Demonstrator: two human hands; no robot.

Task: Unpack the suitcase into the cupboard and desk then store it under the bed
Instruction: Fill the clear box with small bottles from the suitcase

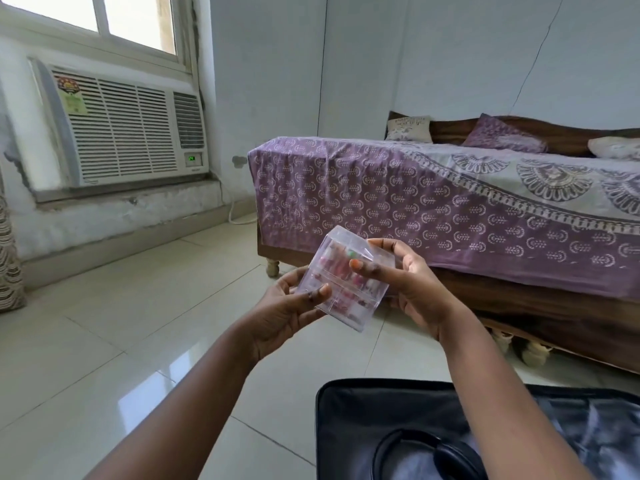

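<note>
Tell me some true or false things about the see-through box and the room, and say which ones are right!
1. Both hands hold the clear box. True: the left hand grips its lower left side and the right hand its upper right.
2. The box is empty. False: small pink and red things show inside, too blurred to name.
3. The suitcase is zipped shut. False: it lies open on the floor, with black headphones inside.
4. The bed has a purple patterned cover. True.
5. The air conditioner sits under the window. True.
6. The box rests on the bed. False: it is held up in the air, above the floor.
</note>
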